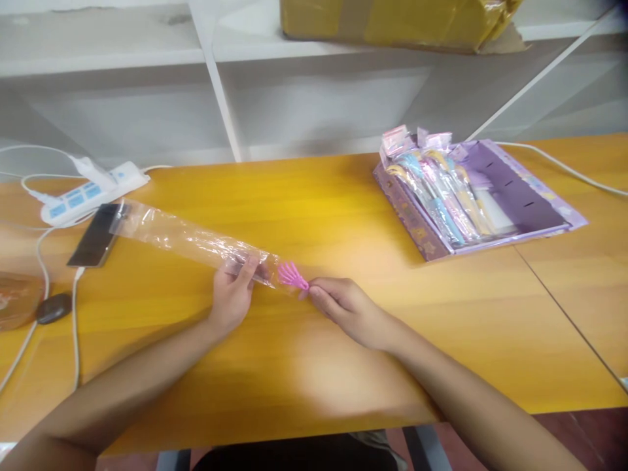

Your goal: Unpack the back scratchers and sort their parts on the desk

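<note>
A long clear plastic bag (181,239) stretches across the space in front of me, with my left hand (233,294) pinching it near its right end. My right hand (346,307) grips a pink back scratcher (292,275) with a small hand-shaped head, just below that head. The head points left, at the right end of the bag; whether it is inside the film I cannot tell. Most of the scratcher's handle is hidden by my right hand. The far end of the bag lies over the edge of a dark phone (95,237).
At the back right stands a purple display box (534,176) holding several wrapped back scratchers (444,190). A white power strip (95,193) with cables lies at the back left, near a dark oval object (53,308). A taped carton (392,23) rests on the shelf above.
</note>
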Tool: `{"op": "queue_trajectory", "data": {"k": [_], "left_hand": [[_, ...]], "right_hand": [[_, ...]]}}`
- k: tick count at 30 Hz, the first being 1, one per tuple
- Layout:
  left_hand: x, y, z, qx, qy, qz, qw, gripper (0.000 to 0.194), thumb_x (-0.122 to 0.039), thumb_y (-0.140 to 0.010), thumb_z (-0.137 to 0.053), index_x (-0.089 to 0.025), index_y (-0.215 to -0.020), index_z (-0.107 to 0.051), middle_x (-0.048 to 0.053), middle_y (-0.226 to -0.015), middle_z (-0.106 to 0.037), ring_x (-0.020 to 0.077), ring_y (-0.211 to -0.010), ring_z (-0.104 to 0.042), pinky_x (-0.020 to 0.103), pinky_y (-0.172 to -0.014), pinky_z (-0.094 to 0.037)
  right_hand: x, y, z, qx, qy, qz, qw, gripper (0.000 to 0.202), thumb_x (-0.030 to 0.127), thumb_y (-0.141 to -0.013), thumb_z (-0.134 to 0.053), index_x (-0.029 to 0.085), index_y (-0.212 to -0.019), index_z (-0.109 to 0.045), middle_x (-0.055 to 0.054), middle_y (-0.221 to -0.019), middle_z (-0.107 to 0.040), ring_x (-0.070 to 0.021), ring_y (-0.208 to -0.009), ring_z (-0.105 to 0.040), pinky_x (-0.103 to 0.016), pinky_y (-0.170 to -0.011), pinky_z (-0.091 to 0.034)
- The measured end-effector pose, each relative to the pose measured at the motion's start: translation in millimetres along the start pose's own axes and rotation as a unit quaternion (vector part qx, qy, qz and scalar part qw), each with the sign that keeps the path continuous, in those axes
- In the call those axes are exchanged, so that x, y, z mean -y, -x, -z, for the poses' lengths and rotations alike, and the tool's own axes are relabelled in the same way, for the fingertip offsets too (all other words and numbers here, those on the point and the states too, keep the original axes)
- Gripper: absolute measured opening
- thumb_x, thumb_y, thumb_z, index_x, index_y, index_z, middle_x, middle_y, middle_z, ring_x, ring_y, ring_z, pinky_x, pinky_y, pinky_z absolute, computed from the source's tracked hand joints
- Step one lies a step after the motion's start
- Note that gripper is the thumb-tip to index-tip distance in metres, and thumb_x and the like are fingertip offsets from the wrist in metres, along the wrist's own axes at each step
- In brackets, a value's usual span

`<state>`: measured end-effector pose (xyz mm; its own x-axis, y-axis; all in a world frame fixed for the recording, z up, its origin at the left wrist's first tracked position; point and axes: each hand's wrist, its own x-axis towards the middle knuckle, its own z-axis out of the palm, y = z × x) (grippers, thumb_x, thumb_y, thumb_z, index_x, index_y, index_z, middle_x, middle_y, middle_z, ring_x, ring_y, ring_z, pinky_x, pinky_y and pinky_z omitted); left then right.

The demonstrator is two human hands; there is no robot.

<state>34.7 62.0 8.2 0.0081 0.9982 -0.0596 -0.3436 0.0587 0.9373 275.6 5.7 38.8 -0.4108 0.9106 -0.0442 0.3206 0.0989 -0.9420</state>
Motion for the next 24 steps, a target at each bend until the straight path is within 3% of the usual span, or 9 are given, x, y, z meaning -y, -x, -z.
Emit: {"op": "queue_trajectory", "data": {"k": [4,12,14,16,19,24], "left_hand": [[-3,-1,-2.3,0.010,0.014,0.030,0.999,0.041,-0.054,-0.080,-0.095,-0.018,-0.084,-0.076,0.003,-0.076,-0.075,0.0154,-0.069,-0.072,0.025,-0.061,-0.059],[-1,1,-2.8,0.069,-0.001,0.039,0.997,0.037,-0.051,-0.084,-0.093,-0.018,-0.087,-0.076,0.004,-0.085,-0.079,0.0166,-0.075,-0.076,0.027,-0.069,-0.065],[1,2,-1.5,0.084,-0.010,0.046,0.995,0.036,-0.051,-0.085,-0.092,-0.018,-0.089,-0.077,0.004,-0.086,-0.080,0.0171,-0.076,-0.076,0.028,-0.072,-0.066],[3,2,0.7,0.105,-0.023,0.056,0.993,0.033,-0.047,-0.086,-0.093,-0.018,-0.093,-0.077,0.004,-0.087,-0.080,0.0175,-0.077,-0.076,0.030,-0.074,-0.066],[7,2,4.3,0.150,-0.038,0.073,0.985,0.029,-0.041,-0.088,-0.092,-0.019,-0.100,-0.076,0.003,-0.088,-0.079,0.0177,-0.076,-0.075,0.031,-0.074,-0.065],[9,2,7.2,0.179,-0.058,0.095,0.978,0.034,-0.041,-0.089,-0.091,-0.019,-0.110,-0.075,0.007,-0.103,-0.081,0.0224,-0.093,-0.079,0.034,-0.084,-0.065]], "right_hand": [[-4,-1,1,0.011,0.006,-0.012,1.000,0.051,0.056,-0.116,-0.042,0.018,-0.104,-0.074,-0.001,-0.083,-0.064,-0.0150,-0.073,-0.054,-0.029,-0.072,-0.044],[-3,-1,2,0.040,-0.072,-0.032,0.996,0.052,0.058,-0.115,-0.043,0.018,-0.097,-0.070,0.004,-0.070,-0.045,-0.0121,-0.061,-0.039,-0.027,-0.060,-0.036],[-3,-2,1,0.022,-0.079,-0.027,0.996,0.047,0.057,-0.114,-0.046,0.018,-0.105,-0.071,0.002,-0.076,-0.053,-0.0141,-0.067,-0.047,-0.028,-0.065,-0.043],[-4,-3,-1,-0.003,-0.081,-0.009,0.997,0.041,0.054,-0.112,-0.053,0.019,-0.126,-0.069,-0.005,-0.097,-0.066,-0.0192,-0.089,-0.061,-0.033,-0.081,-0.053],[-6,-3,-3,0.000,-0.077,-0.004,0.997,0.058,0.049,-0.111,-0.055,0.020,-0.161,-0.047,-0.015,-0.134,-0.067,-0.0270,-0.124,-0.063,-0.045,-0.105,-0.054],[-8,2,-4,0.034,-0.068,0.004,0.997,0.075,0.043,-0.115,-0.048,0.021,-0.176,-0.011,-0.018,-0.146,-0.061,-0.0278,-0.135,-0.059,-0.052,-0.118,-0.049]]}}
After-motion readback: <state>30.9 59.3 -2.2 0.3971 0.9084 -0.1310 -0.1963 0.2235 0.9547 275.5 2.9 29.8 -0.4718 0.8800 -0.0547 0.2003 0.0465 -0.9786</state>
